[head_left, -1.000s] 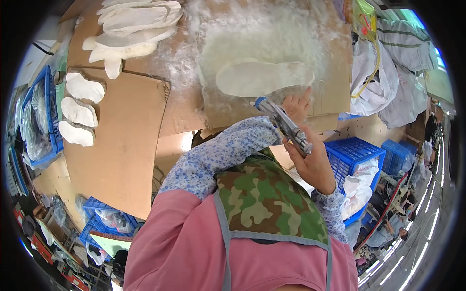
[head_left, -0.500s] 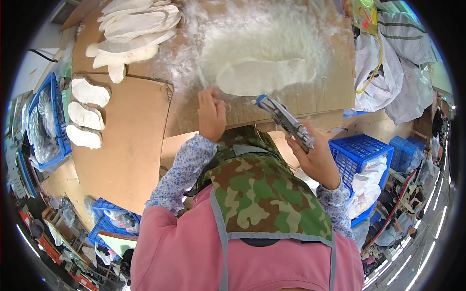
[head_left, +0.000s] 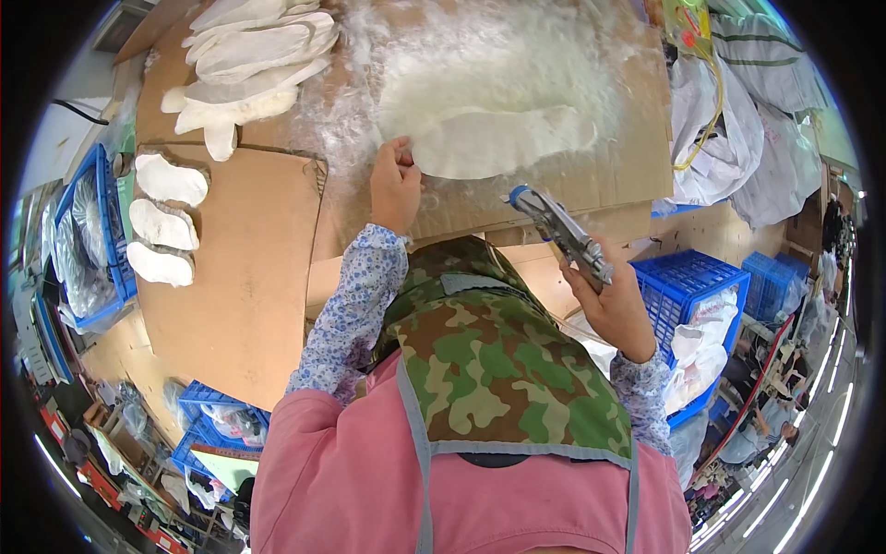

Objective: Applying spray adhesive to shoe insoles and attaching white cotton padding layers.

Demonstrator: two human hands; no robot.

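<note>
A white shoe insole point(head_left: 503, 143) lies flat on the white-coated part of the cardboard point(head_left: 581, 180). At its left end the curled fingers of my left hand point(head_left: 397, 189) pinch the edge, though the fingertips partly hide the contact. My right hand point(head_left: 616, 305) is closed around a silver spray gun point(head_left: 563, 226) with a blue nozzle. The gun tilts up and left, its tip just below the insole's near edge and apart from it.
Stacked white insoles point(head_left: 254, 51) lie at the far left, above three smaller white pieces point(head_left: 164, 222) in a column. Blue crates stand right point(head_left: 688, 277) and left point(head_left: 115, 235). White sacks point(head_left: 711, 129) and a yellow hose point(head_left: 715, 120) are at the right.
My left hand has moved slightly up and left, its fingers now at the insole's end. The spray gun in my right hand has shifted right, away from the insole.
</note>
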